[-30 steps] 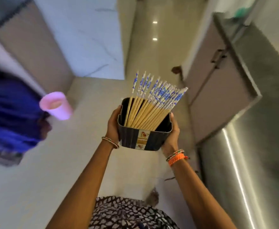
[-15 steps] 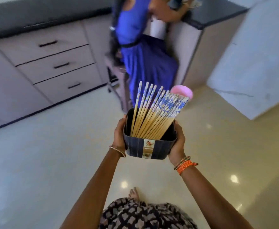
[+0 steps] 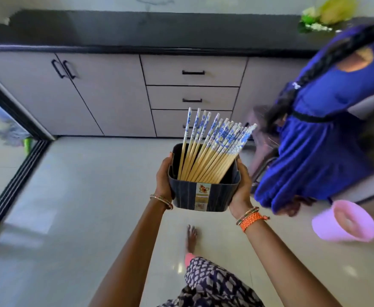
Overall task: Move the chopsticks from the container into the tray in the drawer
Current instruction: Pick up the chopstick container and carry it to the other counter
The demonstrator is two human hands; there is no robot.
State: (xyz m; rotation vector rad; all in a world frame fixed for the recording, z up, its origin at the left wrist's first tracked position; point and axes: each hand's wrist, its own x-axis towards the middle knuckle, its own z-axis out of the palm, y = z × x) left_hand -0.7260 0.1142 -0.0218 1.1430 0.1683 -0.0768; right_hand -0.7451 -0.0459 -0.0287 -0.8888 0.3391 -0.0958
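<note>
Upright, the chopsticks (image 3: pixel 212 147) lean rightward inside the dark container (image 3: pixel 203 197), held above the floor. Left hand (image 3: pixel 164 180) and right hand (image 3: pixel 240 187) clasp its sides; three shut drawers (image 3: pixel 192 85) face them.

A glossy pale tiled floor (image 3: pixel 75 218) fills the lower frame, catching soft reflections. Across the top runs a black countertop (image 3: pixel 137 29) over beige cabinets (image 3: pixel 106 94) with black handles; three closed drawers (image 3: pixel 192 85) stack at upper centre. At left, a dark sliding-door track (image 3: pixel 15 180) slants down the frame. A pink bucket (image 3: pixel 345 222) sits at right.
</note>
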